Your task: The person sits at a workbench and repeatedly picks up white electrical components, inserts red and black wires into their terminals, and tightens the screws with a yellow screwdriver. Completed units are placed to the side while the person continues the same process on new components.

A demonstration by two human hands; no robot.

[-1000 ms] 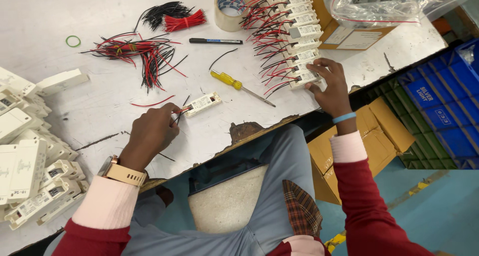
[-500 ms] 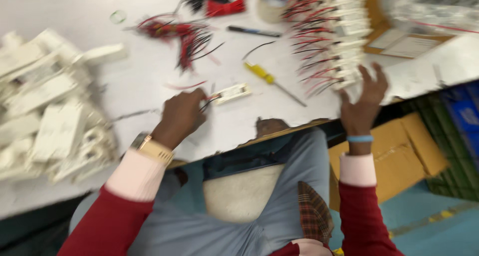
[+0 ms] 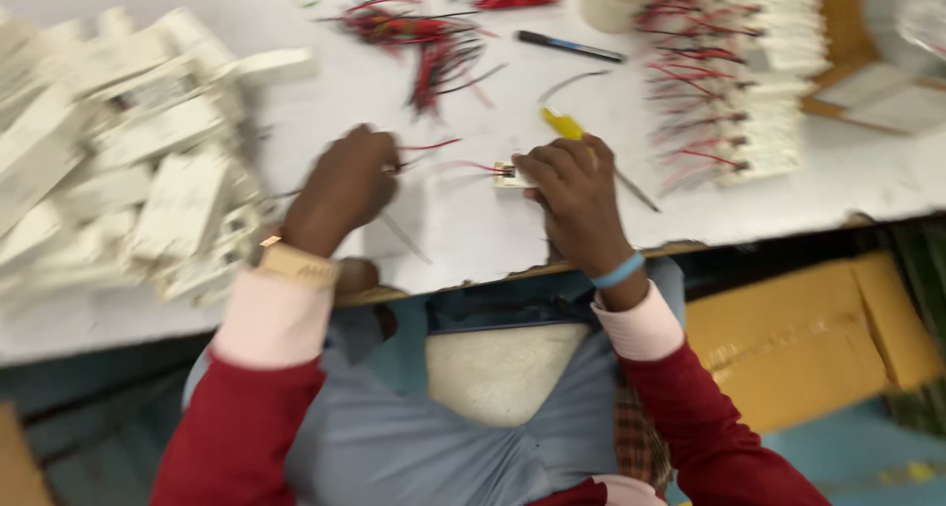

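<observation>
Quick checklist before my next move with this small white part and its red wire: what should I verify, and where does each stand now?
1. Right hand holds the small white part on the table: ok.
2. Left hand pinches the red wire: cannot tell, blurred.
3. Wire seated in the part: cannot tell.
4. Yellow-handled screwdriver near the right hand: ok.
5. Pile of white parts apart from both hands: ok.
</observation>
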